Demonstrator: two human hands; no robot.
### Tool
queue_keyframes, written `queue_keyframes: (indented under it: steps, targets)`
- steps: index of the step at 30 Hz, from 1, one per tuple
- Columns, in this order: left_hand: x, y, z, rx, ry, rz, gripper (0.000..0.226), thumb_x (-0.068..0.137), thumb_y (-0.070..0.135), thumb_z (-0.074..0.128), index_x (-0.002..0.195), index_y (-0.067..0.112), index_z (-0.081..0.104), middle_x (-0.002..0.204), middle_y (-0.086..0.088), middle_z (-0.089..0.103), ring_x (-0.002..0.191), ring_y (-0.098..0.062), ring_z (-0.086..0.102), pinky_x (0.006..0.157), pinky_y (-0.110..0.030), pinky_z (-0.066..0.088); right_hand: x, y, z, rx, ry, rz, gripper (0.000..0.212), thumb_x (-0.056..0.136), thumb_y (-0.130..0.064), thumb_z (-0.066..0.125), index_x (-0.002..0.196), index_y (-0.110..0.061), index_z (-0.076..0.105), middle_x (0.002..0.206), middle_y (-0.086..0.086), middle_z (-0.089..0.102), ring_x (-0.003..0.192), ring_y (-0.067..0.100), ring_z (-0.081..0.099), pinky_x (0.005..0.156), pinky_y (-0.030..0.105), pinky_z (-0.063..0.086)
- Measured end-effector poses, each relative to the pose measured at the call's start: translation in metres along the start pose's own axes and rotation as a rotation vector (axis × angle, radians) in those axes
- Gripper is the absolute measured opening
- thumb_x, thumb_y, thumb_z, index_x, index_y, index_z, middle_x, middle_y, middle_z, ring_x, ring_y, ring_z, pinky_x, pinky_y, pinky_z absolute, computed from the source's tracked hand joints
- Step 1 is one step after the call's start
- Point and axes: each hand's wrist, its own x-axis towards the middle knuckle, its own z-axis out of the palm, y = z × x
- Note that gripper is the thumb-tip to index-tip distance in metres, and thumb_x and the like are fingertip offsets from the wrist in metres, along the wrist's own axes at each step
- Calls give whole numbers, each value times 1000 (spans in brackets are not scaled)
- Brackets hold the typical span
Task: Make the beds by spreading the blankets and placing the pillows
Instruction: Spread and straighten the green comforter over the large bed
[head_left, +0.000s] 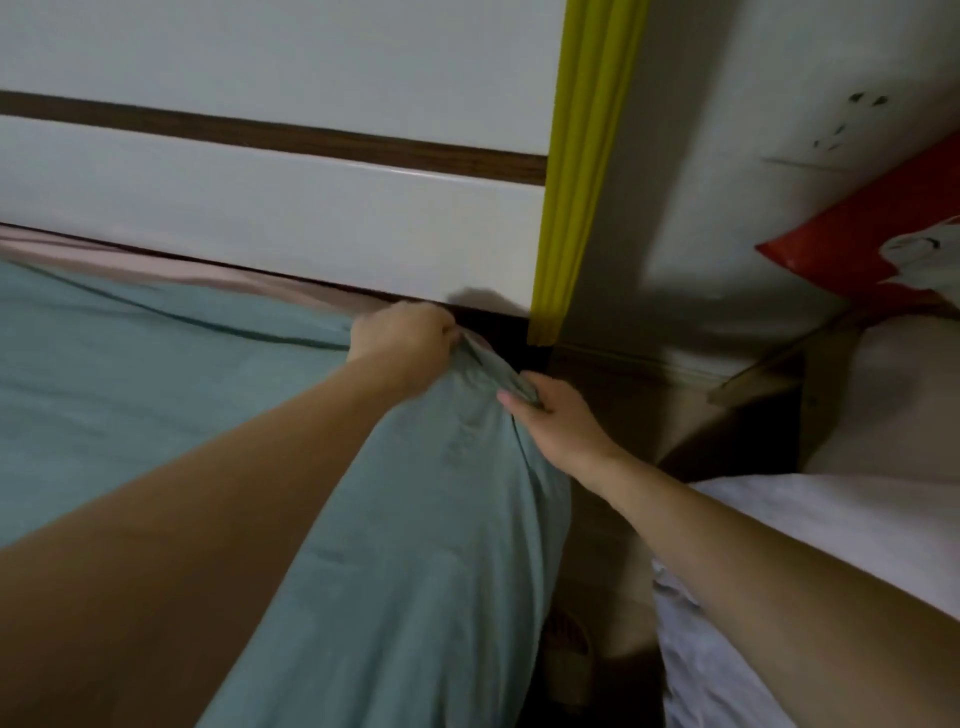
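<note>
A grey-green blanket (156, 374) covers the bed on the left and hangs down over its right side. My left hand (402, 330) grips the blanket's top corner close to the white headboard (270, 218). My right hand (556, 415) pinches the same bunched corner edge just below and to the right. A strip of pink sheet (171, 267) shows between the blanket and the headboard. A red pillow (857, 234) leans against the wall at the far right.
A yellow-green curtain (582, 171) hangs down beside the headboard. A second bed with white bedding (841, 530) lies at the right. A narrow dark gap runs between the two beds. A brown bedside unit (727, 410) stands against the wall.
</note>
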Motion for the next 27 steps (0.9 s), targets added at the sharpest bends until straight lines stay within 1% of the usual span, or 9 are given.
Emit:
queue_keyframes:
  steps: [2, 5, 10, 13, 15, 19, 22, 24, 27]
  targets:
    - [12, 10, -5, -90, 65, 59, 25, 98, 33, 44, 99, 24, 67, 104, -4, 65, 100, -29, 59, 70, -33, 43, 4, 2, -16, 72, 190, -34, 27, 99, -26, 47, 76, -15, 55, 74, -1, 57, 67, 1, 53, 60, 17, 36]
    - [11, 14, 26, -290, -29, 112, 20, 95, 22, 51, 88, 12, 67, 94, -11, 67, 93, -31, 60, 74, -36, 48, 16, 35, -44, -47, 367, 101, 34, 101, -20, 40, 80, 0, 58, 80, 17, 59, 76, 21, 54, 71, 32, 38]
    - [30, 18, 37, -216, -88, 123, 22, 84, 15, 59, 102, 9, 71, 102, -13, 69, 95, -32, 62, 80, -36, 51, 23, 59, -55, -105, -55, 358, 44, 84, -60, 54, 82, -18, 66, 82, 0, 60, 79, 20, 57, 76, 34, 42]
    - [40, 25, 25, -171, -186, 131, 19, 88, 20, 59, 99, 7, 68, 90, -12, 66, 76, -26, 60, 68, -31, 47, 19, 65, -37, -418, -158, 186, 28, 88, -40, 61, 71, -19, 58, 76, 0, 56, 73, 18, 54, 69, 32, 39]
    - [44, 30, 23, -128, -227, 149, 18, 90, 22, 58, 98, 7, 66, 88, -11, 65, 71, -23, 58, 67, -30, 45, 20, 67, -30, -542, 43, 107, 34, 96, -28, 50, 64, -18, 47, 66, 0, 47, 62, 16, 47, 62, 32, 36]
    - [48, 37, 32, -214, -23, 154, 21, 92, 20, 57, 108, 8, 66, 113, -13, 64, 103, -32, 59, 84, -36, 46, 37, 52, -54, -165, 468, 152, 23, 96, -15, 47, 76, -10, 57, 72, 11, 62, 67, 26, 63, 63, 34, 52]
    - [41, 36, 47, -423, 207, 284, 18, 89, 9, 57, 103, 9, 69, 115, -8, 65, 108, -30, 58, 93, -35, 45, 42, 50, -64, -152, 619, 95, 21, 94, -12, 51, 75, -10, 59, 72, 9, 59, 71, 21, 57, 60, 22, 34]
    - [35, 30, 59, -333, 146, 229, 20, 94, 18, 53, 108, 12, 66, 112, -10, 63, 110, -31, 55, 87, -37, 44, 50, 65, -52, -215, 536, 273, 20, 96, -12, 49, 87, -5, 66, 92, 15, 65, 90, 24, 60, 67, 20, 34]
    - [35, 2, 49, 55, 101, 92, 30, 98, 39, 42, 111, 17, 58, 113, -10, 61, 111, -30, 53, 74, -36, 40, 56, 68, -24, -294, 300, 542, 28, 98, -12, 41, 115, -3, 61, 124, 16, 59, 114, 30, 55, 92, 31, 43]
